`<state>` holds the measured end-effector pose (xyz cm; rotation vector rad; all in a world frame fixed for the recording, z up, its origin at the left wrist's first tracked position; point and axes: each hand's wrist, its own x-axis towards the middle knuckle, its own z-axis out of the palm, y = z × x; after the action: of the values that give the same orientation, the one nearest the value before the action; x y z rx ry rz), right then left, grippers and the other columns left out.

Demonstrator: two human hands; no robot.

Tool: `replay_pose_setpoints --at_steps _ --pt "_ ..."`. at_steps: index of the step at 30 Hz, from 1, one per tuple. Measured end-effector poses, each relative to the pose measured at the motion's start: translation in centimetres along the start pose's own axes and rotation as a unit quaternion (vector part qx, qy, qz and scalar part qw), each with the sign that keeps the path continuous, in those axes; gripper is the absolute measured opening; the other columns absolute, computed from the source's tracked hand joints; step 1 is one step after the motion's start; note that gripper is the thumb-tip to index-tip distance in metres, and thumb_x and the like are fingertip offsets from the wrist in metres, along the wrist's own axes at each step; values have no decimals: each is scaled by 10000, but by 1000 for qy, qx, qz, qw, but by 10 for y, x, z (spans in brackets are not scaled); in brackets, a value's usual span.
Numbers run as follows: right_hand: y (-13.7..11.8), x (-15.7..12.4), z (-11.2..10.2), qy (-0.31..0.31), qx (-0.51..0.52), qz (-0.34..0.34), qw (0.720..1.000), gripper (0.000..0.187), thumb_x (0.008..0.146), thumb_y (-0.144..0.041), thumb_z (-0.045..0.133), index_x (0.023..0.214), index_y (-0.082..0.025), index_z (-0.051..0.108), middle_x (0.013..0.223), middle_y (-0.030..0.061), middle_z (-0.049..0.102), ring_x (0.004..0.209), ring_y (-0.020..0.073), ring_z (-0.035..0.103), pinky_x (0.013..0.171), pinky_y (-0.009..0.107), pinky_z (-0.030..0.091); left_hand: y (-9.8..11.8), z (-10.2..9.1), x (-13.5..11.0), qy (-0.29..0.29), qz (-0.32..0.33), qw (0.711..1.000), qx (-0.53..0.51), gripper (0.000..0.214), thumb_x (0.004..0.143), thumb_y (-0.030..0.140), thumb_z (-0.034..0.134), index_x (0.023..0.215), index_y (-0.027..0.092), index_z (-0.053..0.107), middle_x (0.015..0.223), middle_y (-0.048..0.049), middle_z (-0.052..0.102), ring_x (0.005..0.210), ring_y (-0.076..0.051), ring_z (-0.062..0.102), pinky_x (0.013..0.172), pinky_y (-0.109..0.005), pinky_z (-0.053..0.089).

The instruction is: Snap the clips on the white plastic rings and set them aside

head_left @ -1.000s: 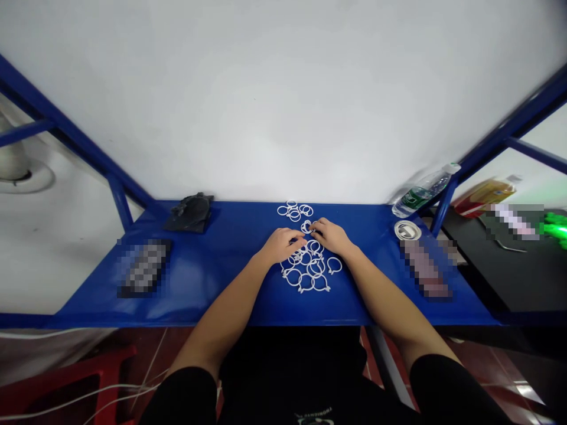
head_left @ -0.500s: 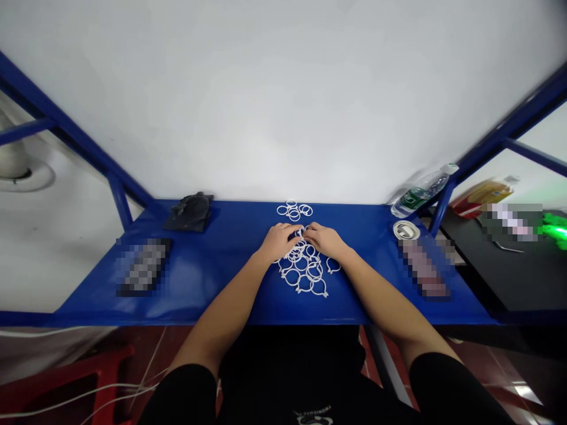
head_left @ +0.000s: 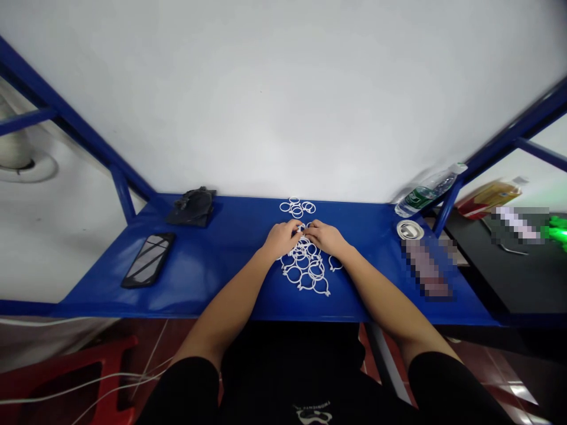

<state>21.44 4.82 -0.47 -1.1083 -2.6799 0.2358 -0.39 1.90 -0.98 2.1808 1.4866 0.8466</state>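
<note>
My left hand [head_left: 282,238] is closed, fingers and thumb pinching one side of a white plastic ring [head_left: 302,228]. From the other side my right hand [head_left: 328,238] grips the same ring, its fingertips almost meeting those of the left. The fingers hide much of this ring. Just below both hands lies a loose pile of white rings [head_left: 305,276], several of them with small open clip ends. One more ring [head_left: 335,264] rests beside the right wrist. Beyond my hands, near the wall, is a smaller group of closed-looking rings [head_left: 296,213].
On the blue table [head_left: 212,277], a phone [head_left: 148,260] and a crumpled black bag [head_left: 194,206] lie left. At the right are a tilted water bottle [head_left: 427,192], a white round roll [head_left: 410,230] and a blurred flat item [head_left: 427,268]. Blue frame bars [head_left: 449,203] rise at the sides.
The camera view has shifted slightly, so the whole scene sits a little differently. Both hands stay together at the ring, with only small finger movement.
</note>
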Motion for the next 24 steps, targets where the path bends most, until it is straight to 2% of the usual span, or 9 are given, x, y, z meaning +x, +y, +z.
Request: replay_pose_setpoints --at_steps 4,8,10,12,14,17,20,24 --pt "-1 -1 1 9 1 6 1000 307 1075 -300 575 1354 -280 702 1179 83 690 999 196 681 816 264 500 -1 3 -1 52 -25 998 -2 284 961 165 650 1227 246 710 1011 -51 804 884 -245 758 827 -336 542" --pt "-2 -2 -1 22 -1 1 1000 330 1075 -285 568 1391 -246 656 1242 96 686 1057 208 675 840 272 507 -6 -3 0 136 -63 987 -56 323 994 188 611 1299 259 690 998 -34 799 829 -215 748 798 -316 553" --pt "-3 -2 -2 10 -11 -6 1000 290 1083 -290 552 1340 -245 680 1224 95 684 1036 205 669 827 270 500 -10 -7 2 177 -59 980 -68 305 985 133 571 1223 243 727 1024 -40 792 896 -211 746 850 -319 563" --pt "-4 -1 -4 -4 -23 -7 1000 251 1089 -297 537 1264 -249 710 1183 89 679 993 197 660 802 264 488 -13 -10 3 197 -42 977 -67 305 950 65 538 1069 224 769 1056 -49 778 976 -211 737 913 -325 563" --pt "-4 -1 -4 -6 -31 -2 1000 226 1091 -304 531 1186 -242 726 1139 85 672 942 190 648 772 259 474 -14 -10 3 192 -29 979 -61 321 907 23 532 961 215 783 1055 -51 764 994 -208 729 938 -329 563" --pt "-2 -2 -2 19 -30 -3 999 218 1096 -304 520 1136 -231 721 1108 83 666 913 186 637 748 257 468 -13 -7 3 173 -33 982 -68 309 900 46 556 988 218 797 1050 -49 755 944 -198 726 910 -323 572" --pt "-2 -5 -3 83 -14 -32 996 229 1104 -308 502 1161 -235 712 1122 88 664 958 193 638 782 267 489 -10 -6 2 169 -38 981 -91 285 937 112 569 1053 224 804 1071 -51 759 937 -194 728 899 -323 572" --pt "-7 -8 -8 154 -13 -86 984 254 1108 -294 476 1177 -246 716 1135 94 665 975 197 630 794 281 502 -10 -7 3 152 -31 978 -140 303 947 130 529 1003 220 812 1032 -43 781 994 -196 733 952 -329 557"
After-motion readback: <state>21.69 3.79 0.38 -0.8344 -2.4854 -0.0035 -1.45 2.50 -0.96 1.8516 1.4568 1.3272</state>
